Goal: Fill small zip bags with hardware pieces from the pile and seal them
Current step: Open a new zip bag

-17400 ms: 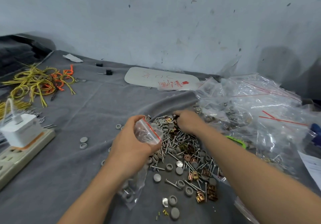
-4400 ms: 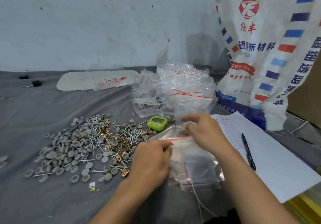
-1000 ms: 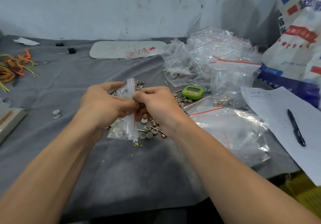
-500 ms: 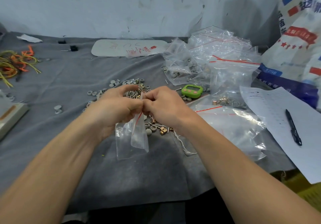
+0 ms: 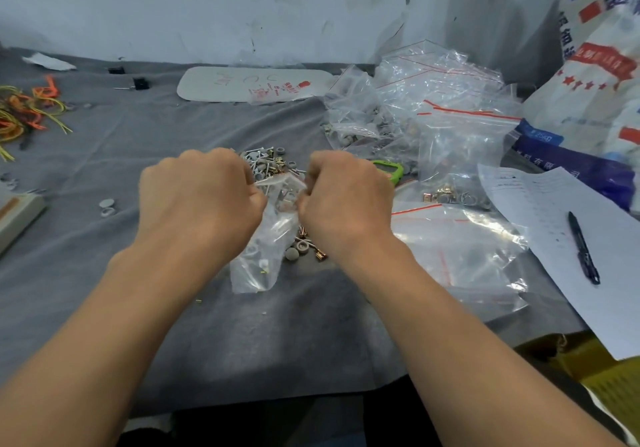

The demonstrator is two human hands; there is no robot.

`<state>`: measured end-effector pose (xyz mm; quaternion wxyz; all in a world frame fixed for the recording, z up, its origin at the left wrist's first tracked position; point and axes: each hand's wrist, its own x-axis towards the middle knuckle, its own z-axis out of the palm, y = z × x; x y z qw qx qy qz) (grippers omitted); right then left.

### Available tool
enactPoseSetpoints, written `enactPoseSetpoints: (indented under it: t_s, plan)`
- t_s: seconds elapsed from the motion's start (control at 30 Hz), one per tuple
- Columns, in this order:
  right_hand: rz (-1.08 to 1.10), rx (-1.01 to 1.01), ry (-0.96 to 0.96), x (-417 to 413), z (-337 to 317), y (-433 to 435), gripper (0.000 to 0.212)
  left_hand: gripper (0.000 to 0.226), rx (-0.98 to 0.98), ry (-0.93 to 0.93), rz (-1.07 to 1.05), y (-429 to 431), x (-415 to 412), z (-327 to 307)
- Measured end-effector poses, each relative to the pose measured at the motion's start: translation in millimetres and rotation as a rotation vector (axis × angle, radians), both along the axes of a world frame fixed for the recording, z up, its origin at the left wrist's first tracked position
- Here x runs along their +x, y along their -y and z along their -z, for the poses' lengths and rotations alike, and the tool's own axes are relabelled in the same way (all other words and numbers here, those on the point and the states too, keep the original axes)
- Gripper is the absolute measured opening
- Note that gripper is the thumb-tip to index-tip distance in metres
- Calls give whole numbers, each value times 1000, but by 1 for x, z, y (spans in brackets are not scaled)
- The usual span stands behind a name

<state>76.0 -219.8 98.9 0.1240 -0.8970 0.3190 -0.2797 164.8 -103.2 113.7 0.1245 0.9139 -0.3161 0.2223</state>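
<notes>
The left hand (image 5: 197, 200) and right hand (image 5: 346, 200) each pinch one lip of the bag (image 5: 263, 259), which hangs over the pile (image 5: 268, 164); the slick film could slip from a pinch and the bag would drop.

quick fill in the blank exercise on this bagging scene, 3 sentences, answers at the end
1. The zip bag hangs between the left hand and the right hand, which both pinch it at its ____ edge.
2. The pen lies on the sheet of paper, off to the ____ of both hands.
3. The timer peeking out from behind the right hand is ____ in colour.

Missing words: top; right; green
</notes>
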Motion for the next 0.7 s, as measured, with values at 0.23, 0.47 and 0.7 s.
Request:
enactPoseSetpoints:
  t_s: [0.23, 0.47, 0.7]
  plan:
    - [-375, 635, 102, 7, 14, -12, 23, 11, -215, -85, 241, -3, -7, 12]
    - [-312, 1467, 296, 14, 13, -18, 35, 49, -301, -90, 303, -15, -52, 19]
    - [-632, 1551, 269, 12, 10, -24, 38, 76, -317, -245, 285, -18, -50, 20]
